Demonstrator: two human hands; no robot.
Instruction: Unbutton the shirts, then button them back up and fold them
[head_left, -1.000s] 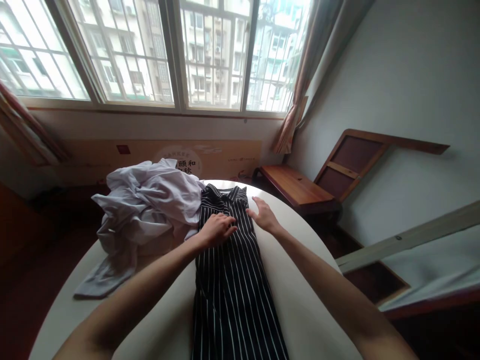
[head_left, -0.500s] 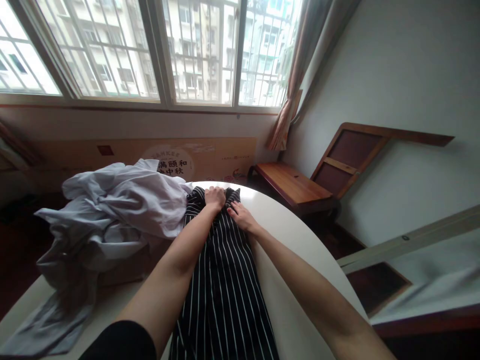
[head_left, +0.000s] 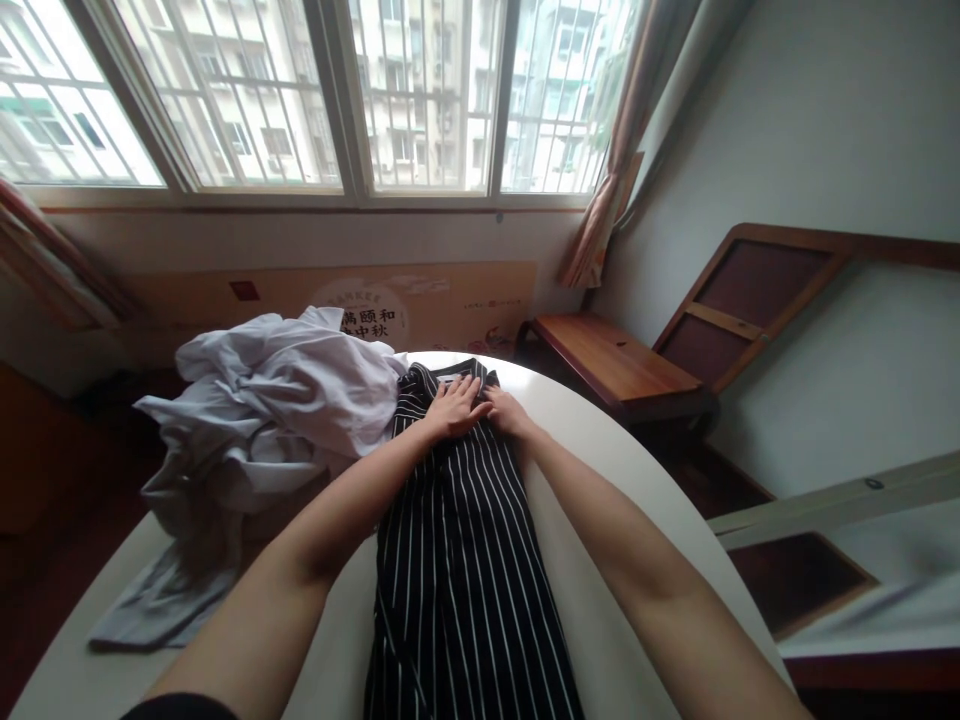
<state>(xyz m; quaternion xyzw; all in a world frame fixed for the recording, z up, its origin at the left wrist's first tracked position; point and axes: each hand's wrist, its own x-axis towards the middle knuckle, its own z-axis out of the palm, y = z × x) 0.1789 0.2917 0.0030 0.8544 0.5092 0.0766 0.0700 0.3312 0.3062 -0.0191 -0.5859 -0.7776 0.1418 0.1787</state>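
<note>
Black trousers [head_left: 465, 560] with thin white stripes lie lengthwise on a white round table [head_left: 600, 490], their gathered waist end at the far edge. My left hand [head_left: 455, 408] rests flat on the cloth just below the waistband, fingers spread. Close beside it, my right hand [head_left: 508, 412] is at the right side of the waist, its fingers bent onto the cloth and partly hidden by the left thumb. To the left, a crumpled heap of pale grey-white cloth [head_left: 292, 385] touches the trousers' waist end.
Beyond the table stand a wooden bench [head_left: 615, 360] and a tilted wooden frame [head_left: 739, 300] against the right wall. A printed cardboard panel [head_left: 285, 290] leans below the barred window [head_left: 427, 110]. A tied curtain [head_left: 592, 240] hangs at the window's right.
My left hand has opened from a closed grip and moved slightly right, flattening on the cloth. My right hand's fingers have bent at the waist's edge. The whole view has shifted.
</note>
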